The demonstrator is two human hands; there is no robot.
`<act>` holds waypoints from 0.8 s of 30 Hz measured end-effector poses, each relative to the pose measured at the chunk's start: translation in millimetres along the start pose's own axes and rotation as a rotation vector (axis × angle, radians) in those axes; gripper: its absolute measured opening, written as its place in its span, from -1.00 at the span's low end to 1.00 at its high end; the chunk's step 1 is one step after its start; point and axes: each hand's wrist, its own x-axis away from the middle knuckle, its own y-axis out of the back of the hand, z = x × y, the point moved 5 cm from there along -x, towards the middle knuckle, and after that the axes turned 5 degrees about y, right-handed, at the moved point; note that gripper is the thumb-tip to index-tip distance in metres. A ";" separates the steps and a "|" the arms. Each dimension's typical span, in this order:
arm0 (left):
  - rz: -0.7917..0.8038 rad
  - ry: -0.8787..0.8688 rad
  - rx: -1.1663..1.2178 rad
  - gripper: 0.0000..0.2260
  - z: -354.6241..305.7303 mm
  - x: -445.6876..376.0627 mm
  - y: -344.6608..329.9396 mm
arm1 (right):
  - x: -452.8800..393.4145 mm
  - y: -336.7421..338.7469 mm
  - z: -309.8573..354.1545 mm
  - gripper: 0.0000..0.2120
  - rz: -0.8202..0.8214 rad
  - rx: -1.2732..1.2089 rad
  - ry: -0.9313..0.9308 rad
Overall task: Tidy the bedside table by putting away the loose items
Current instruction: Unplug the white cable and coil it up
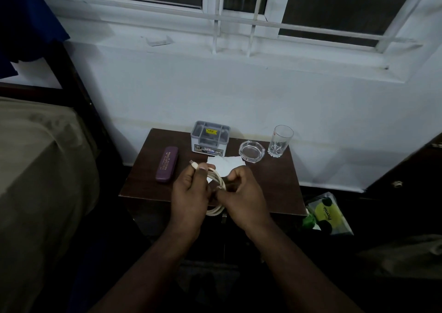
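Observation:
A white charging cable (pixel 216 180) is coiled in loops between both hands above the front of the dark wooden bedside table (pixel 270 183). My left hand (pixel 191 190) pinches the plug end, which sticks up past the thumb. My right hand (pixel 241 190) grips the other side of the coil; a loop hangs below the hands. On the table lie a purple glasses case (pixel 167 164) at the left, a white paper (pixel 227 164) behind the hands, a grey organiser box (pixel 210 137) at the back, a glass ashtray (pixel 251 150) and a drinking glass (pixel 279 140) at the right.
A bed with a beige cover (pixel 40 164) stands close on the left. A white wall and barred window (pixel 239 14) rise behind the table. A plastic bag with green items (pixel 327 213) lies on the floor to the right, next to dark furniture (pixel 411 174).

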 end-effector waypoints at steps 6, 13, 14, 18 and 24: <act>0.083 0.046 0.059 -0.78 2.3 -0.9 0.1 | 11.6 -7.2 -10.3 -0.73 0.434 -0.661 -0.363; 0.057 0.012 -0.019 -0.81 1.8 -11.4 11.7 | 5.2 8.6 -22.1 -0.88 0.293 -0.709 -0.324; 0.037 0.004 -0.045 -0.79 -0.1 -11.7 14.5 | 3.9 12.6 -18.9 -0.92 0.264 -0.636 -0.271; -0.002 -0.037 -0.153 -0.78 -6.6 -16.1 21.6 | -1.0 28.2 2.4 -0.89 0.157 -0.276 -0.009; -0.046 -0.071 -0.212 -0.81 -12.1 -23.7 27.1 | -3.8 35.3 7.6 -0.87 0.044 -0.042 0.147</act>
